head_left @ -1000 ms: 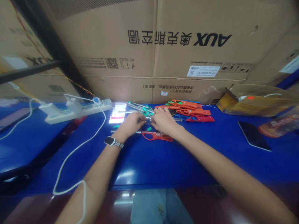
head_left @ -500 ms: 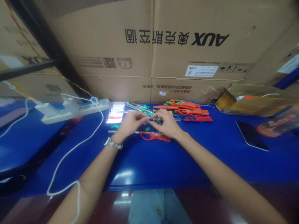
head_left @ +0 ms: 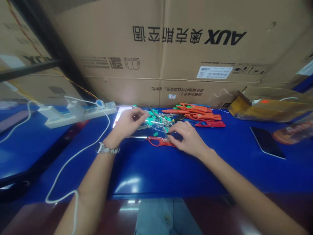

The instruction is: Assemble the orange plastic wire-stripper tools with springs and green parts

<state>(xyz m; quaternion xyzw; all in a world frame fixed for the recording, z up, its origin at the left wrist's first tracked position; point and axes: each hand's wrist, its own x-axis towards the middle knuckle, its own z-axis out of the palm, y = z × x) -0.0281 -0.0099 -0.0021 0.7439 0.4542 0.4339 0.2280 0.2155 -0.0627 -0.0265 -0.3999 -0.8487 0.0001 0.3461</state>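
My left hand [head_left: 128,123], with a metal watch [head_left: 107,148] on its wrist, is over the left side of a pile of small green plastic parts [head_left: 152,120] and thin wires. Its thumb and forefinger are pinched together; what they hold, if anything, cannot be made out. My right hand [head_left: 187,137] is closed in a pinch just above the right end of a red gas lighter casing [head_left: 158,141] with a long metal tube [head_left: 138,137]. Something small and dark shows at its fingertips, too small to name. A loose green piece [head_left: 156,134] lies between the hands.
Behind my right hand lie orange lighter casings [head_left: 195,107] and a red one [head_left: 210,123]. A lit screen [head_left: 118,115] and a power strip [head_left: 83,117] stand left, with a white cable [head_left: 70,156]. Rightward are a phone [head_left: 266,142], a bottle [head_left: 293,130] and an open carton [head_left: 259,106].
My hands were together over the pile and have parted. The left has moved left; the right has moved right and nearer to me, over the red casing.
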